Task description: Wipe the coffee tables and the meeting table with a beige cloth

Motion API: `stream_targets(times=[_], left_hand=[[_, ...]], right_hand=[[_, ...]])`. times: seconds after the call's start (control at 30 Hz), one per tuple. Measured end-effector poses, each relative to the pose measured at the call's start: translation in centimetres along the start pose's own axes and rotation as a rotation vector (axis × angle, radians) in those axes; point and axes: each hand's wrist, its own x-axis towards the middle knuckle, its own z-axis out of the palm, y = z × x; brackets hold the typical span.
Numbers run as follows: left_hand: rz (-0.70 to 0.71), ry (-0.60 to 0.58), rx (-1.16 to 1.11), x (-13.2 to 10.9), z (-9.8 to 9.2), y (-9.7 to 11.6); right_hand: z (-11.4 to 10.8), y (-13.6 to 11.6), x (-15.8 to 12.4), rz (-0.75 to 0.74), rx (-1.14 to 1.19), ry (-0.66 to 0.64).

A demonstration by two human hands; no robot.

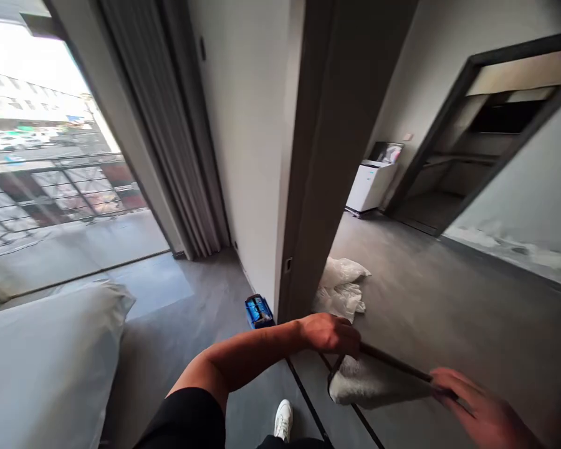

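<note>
A: Where is the left hand (331, 334)?

B: Lower right of the frame, just right of centre. Its grip is closed over one end of a dark bar (396, 363), knuckles upward.

A: And the right hand (479, 402)?

B: Nearer the lower right corner, at the bar's other end. It is blurred, but its fingers are wrapped round the bar.

A: What hangs below the bar?

B: A pale fuzzy pad (367, 385), between the two hands and above the grey floor (411, 287). Its left end has a dark edge.

A: What lies near them?

B: Crumpled clear plastic (340, 288) on the floor, just above the left hand in the frame. Left of that, at the foot of the wall (247, 143), sits a blue container (258, 310); what it holds is too small to tell.

A: Anything else?

B: A white shoe (283, 419) at the bottom centre, a plastic-covered block (47, 368) at the lower left, a grey curtain (168, 137) at the upper left, and a white washing machine (370, 186) at the upper right.
</note>
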Motion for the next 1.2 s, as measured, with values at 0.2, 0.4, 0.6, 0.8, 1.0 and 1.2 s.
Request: stream_targets(times=[0.2, 0.4, 0.6, 0.8, 1.0, 1.2], left_hand=[[0.030, 0.220, -0.233, 11.1, -1.1, -11.9], [0.005, 0.210, -0.315, 25.0, -1.5, -21.7], [-0.006, 0.161, -0.293, 39.3, -1.4, -28.3], [-0.081, 0.143, -0.357, 51.5, -1.9, -33.6], [0.001, 0.033, -0.523, 64.1, -3.7, -37.9], [0.002, -0.023, -1.583, 78.0, 2.3, -42.0]], right_hand=[[-6.0, 0.3, 9.1, 0.155, 0.071, 0.234], [-10.5, 11.5, 13.4, 0.274, 0.144, 0.393], [-16.2, 22.9, 16.3, 0.400, 0.281, 0.527], [-23.5, 31.1, 20.2, 0.435, 0.413, 0.646], [-30.0, 37.6, 22.3, 0.499, 0.337, 0.723], [-39.0, 42.7, 27.1, 0.456, 0.371, 0.994]])
